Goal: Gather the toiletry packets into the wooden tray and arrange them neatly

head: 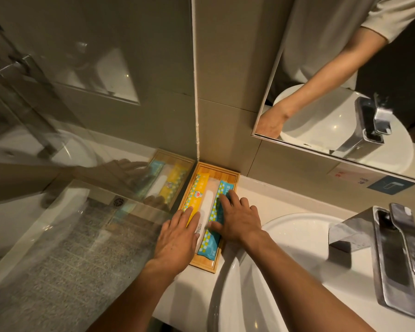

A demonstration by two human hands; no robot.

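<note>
**Packets in tray, hands squaring them up**

Three toiletry packets are lying lengthwise, side by side, inside the wooden tray (227, 252): yellow packet (195, 194) on the left, white packet (206, 204) in the middle, blue packet (213, 245) on the right. The blue one is sitting slightly skewed, overlapping the white one's edge (probably why it's getting pressed). The left hand (177, 236) is lying flat, fingers extended, on the near ends of the yellow and white packets, pinning them so they aren't sliding. The right hand (237, 219) is spreading open, palm down, over the blue packet, fingertips pushing it; neither hand is gripping anything.

The tray is sitting on the white desk (261, 195), tucked into the wall corner, long side against the glass panel (58, 236) on the left, so nothing is getting knocked off. The sink basin (285, 271) is just beside the tray on the right, faucet (393, 255) well apart. Gathering is looking done; only final straightening seems left.
</note>
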